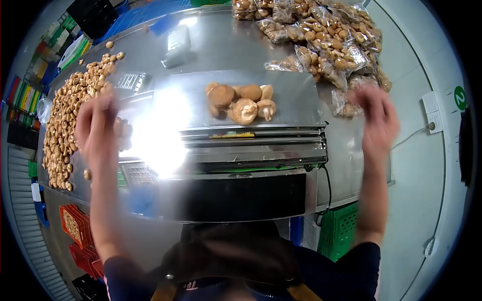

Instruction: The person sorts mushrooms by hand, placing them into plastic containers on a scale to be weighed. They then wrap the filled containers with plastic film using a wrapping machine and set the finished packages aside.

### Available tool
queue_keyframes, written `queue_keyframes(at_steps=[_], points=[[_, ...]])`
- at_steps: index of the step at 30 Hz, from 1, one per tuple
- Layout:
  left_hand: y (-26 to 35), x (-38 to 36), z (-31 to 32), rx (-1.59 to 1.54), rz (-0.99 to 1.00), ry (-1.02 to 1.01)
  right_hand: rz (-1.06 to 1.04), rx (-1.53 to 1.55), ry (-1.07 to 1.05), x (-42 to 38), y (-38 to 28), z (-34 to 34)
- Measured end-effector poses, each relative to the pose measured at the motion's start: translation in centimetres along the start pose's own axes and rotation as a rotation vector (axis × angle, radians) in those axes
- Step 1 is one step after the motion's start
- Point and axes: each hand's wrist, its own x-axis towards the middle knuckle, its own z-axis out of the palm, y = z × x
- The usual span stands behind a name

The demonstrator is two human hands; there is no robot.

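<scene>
Several brown mushrooms (244, 104) lie in a cluster on the steel top of the wrapping machine (296, 110), between my two hands. My left hand (98, 120) is raised at the left, near the loose mushrooms; it is blurred, and whether its fingers hold anything is not clear. Over on the right, my right hand (377, 115) is up beside the bagged mushrooms (341, 50), also smeared by motion, its grip unreadable. Neither hand touches the cluster.
A large heap of loose mushrooms (68, 120) covers the left of the steel table (216, 45). Clear trays (131, 82) lie behind my left hand. A cable (329, 188) hangs at the machine's right, above a green crate (339, 231). Red crates (83, 238) stand lower left.
</scene>
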Motion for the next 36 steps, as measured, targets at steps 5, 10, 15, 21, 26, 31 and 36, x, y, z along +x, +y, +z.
queue_keyframes(at_steps=[5,10,15,21,26,31,36], points=[[-14.7,7.2,9.9,0.205,-0.061,-0.339,-0.087,-0.602,-0.246,3.7,16.9,9.9],[-10.1,3.1,8.8,0.361,-0.245,-0.651,0.571,-0.223,-0.610,2.0,10.9,8.5],[-1.2,-3.6,6.5,-0.077,-0.841,-0.627,0.735,0.113,-0.481,-4.4,-0.4,7.0],[-2.7,-12.3,5.6,0.348,-0.879,-0.708,1.070,0.071,-0.342,-15.4,-1.2,8.4],[-10.3,-18.6,5.7,0.734,-0.144,-0.361,0.737,-0.342,-0.080,-21.9,1.6,11.8],[-10.9,-19.7,3.1,0.580,-0.283,-0.165,0.890,-0.371,-0.063,-21.9,1.6,9.4],[-9.0,-21.9,-4.2,0.493,-0.972,-0.326,0.778,-0.556,-0.452,-25.2,-1.9,4.3]])
